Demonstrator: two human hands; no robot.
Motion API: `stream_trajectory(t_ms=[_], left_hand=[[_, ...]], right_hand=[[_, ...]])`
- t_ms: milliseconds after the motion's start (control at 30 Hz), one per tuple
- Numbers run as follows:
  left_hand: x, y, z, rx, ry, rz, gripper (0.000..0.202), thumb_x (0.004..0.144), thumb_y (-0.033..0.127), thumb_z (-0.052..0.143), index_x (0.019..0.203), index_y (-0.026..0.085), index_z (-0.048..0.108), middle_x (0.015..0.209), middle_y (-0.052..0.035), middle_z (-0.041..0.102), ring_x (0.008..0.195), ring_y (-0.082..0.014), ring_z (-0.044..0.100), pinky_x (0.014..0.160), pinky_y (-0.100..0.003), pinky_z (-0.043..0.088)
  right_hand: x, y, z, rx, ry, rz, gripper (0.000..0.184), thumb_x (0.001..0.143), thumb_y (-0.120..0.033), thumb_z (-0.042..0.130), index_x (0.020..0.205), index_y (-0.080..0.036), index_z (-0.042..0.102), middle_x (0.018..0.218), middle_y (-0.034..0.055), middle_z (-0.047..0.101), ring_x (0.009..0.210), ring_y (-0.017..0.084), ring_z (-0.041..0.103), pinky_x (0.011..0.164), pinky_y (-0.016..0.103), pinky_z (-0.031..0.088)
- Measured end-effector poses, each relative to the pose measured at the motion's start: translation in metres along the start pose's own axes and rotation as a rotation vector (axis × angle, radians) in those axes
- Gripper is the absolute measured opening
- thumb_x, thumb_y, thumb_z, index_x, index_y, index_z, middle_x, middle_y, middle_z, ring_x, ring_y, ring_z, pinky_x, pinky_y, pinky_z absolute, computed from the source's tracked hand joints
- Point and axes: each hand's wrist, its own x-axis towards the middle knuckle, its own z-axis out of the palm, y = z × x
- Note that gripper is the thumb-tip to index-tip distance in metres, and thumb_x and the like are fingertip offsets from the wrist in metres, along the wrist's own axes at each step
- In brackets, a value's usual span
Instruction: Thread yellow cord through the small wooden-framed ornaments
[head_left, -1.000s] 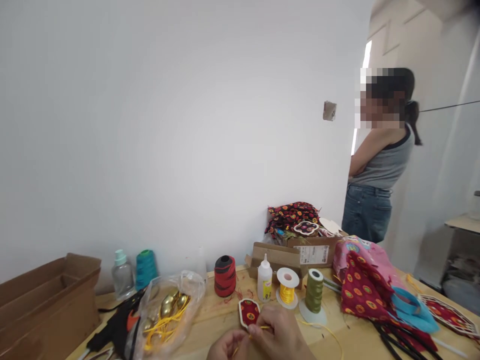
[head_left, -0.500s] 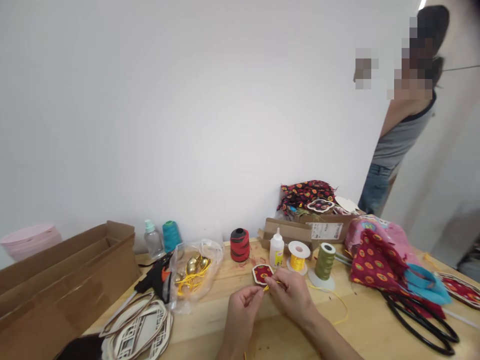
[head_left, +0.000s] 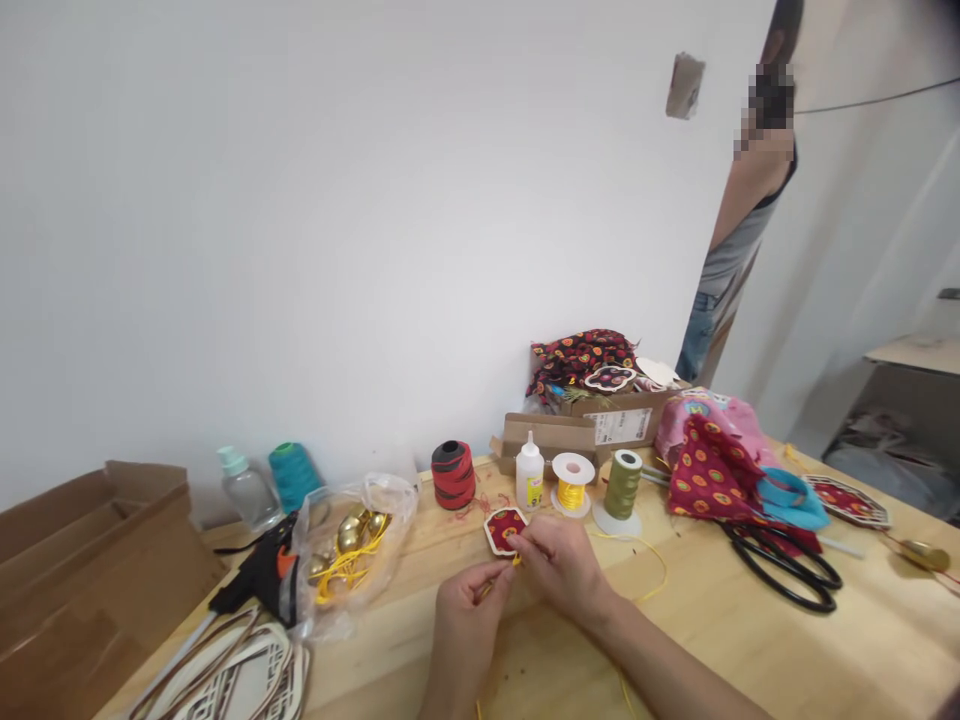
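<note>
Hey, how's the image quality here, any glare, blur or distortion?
Head view: soft, even light without harsh glare; the wide lens slants and stretches the wooden table; the left hand and right hand look reasonably sharp, without obvious motion blur.

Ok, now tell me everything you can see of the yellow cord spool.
The spool of yellow cord stands upright on the wooden table, a white plastic-looking reel with round flanges and a pinkish centre hole, glossy cord wound around its core. It sits between the white glue bottle and the olive thread cone, apparently touching neither.
</note>
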Motion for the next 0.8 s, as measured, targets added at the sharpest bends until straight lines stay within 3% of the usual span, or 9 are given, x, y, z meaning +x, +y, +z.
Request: stream_trajectory(t_ms=[333, 533, 800], left_hand=[[0.0016, -0.0072, 0.0000, 0.004, 0.009, -0.020, 0.028, 0.063, 0.033, 0.060, 0.080, 0.014, 0.070, 0.060, -0.0025, 0.069, 0.064, -0.0195, 0.060, 0.061, -0.026, 0.046], [0.0014, -0.0066, -0.0001, -0.014, 0.032, -0.062, 0.031, 0.063, 0.035, 0.060, 0.082, 0.012, 0.069, 0.056, -0.0019, 0.067, 0.063, -0.0188, 0.060, 0.057, -0.024, 0.045], [0.0017, -0.0050, -0.0001, 0.011, -0.026, -0.050, 0.027, 0.064, 0.032, 0.059, 0.081, 0.014, 0.069, 0.070, -0.0045, 0.071, 0.069, -0.0215, 0.061, 0.065, -0.028, 0.045]], right_hand=[[-0.0008, 0.0066, 0.0056, -0.042, 0.008, 0.000, 0.033, 0.080, -0.027, 0.041, 0.050, -0.015, 0.050, 0.049, -0.0005, 0.048, 0.046, 0.007, 0.041, 0.046, 0.018, 0.027], [0.0011, 0.0034, -0.0002, 0.055, 0.018, 0.017, 0.034, 0.079, -0.028, 0.043, 0.049, -0.015, 0.047, 0.044, -0.0035, 0.038, 0.042, 0.006, 0.033, 0.042, 0.018, 0.024], [0.0017, -0.0003, -0.0036, 0.050, -0.018, -0.006, 0.033, 0.078, -0.027, 0.042, 0.048, -0.015, 0.047, 0.045, -0.0022, 0.041, 0.043, 0.007, 0.035, 0.043, 0.019, 0.025]])
